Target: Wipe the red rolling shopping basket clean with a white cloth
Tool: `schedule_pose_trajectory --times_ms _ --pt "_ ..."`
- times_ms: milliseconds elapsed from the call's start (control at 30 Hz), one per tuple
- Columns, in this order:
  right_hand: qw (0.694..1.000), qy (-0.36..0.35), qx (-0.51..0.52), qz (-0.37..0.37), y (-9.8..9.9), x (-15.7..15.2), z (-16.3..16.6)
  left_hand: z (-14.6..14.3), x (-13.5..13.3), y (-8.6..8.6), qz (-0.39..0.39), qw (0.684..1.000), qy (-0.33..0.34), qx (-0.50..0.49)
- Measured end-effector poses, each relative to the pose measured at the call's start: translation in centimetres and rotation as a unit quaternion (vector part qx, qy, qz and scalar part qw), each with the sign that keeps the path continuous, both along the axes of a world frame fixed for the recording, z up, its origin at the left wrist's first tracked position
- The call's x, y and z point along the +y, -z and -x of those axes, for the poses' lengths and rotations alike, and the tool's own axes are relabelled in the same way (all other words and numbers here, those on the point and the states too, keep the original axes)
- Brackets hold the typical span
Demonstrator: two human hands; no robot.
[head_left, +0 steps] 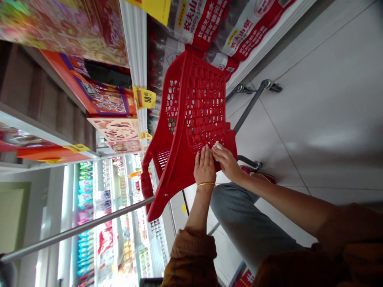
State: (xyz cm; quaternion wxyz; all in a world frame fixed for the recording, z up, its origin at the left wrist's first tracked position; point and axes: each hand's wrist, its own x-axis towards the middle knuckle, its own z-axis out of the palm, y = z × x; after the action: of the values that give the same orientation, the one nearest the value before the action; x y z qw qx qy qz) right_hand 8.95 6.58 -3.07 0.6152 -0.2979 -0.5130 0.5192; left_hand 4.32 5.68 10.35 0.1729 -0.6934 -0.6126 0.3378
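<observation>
Supermarket aisle, and the head cam has it tipped right over on its side: pale tiled floor (326,131) off to the right, bottled water packs (248,28) up top, boxed snacks (116,129) and a yellow price tag (145,98) along the shelf on the left, plus a blown-out bright display (122,243) lower left. Still in the head view, the red shopping cart (180,155) sits mid-frame, right up by the water shelf, its honeycomb side facing me. My left grip (205,167), the one with the gold bracelet (206,183), is flat on that side wall, fingers straight and close together, nothing held. My right grip (229,164) is just beside it, fingers closed on a small white wad (218,146) against the cart; tissue or cloth, can't tell. A grey trouser leg (242,217) is bent below the cart.
</observation>
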Motion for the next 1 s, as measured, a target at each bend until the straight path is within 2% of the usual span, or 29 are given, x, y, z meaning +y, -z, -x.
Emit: schedule_pose_trajectory --times_ms 400,567,833,1000 --pt "0.996 -0.033 -0.058 -0.061 0.8 -2.1 -0.7 -0.3 0.4 -0.3 0.025 0.999 -0.027 0.011" --pt "0.992 -0.031 -0.083 -0.089 1.1 -2.1 -1.4 -0.3 0.3 -0.4 0.034 0.999 -0.024 0.017" --pt "0.991 -0.029 -0.033 -0.125 1.5 0.7 -2.7 -0.4 0.1 -0.7 0.047 0.999 -0.017 0.014" --pt "0.998 0.035 -0.039 -0.041 1.5 4.0 -3.1 -0.5 0.1 -0.7 0.041 0.999 -0.015 0.006"
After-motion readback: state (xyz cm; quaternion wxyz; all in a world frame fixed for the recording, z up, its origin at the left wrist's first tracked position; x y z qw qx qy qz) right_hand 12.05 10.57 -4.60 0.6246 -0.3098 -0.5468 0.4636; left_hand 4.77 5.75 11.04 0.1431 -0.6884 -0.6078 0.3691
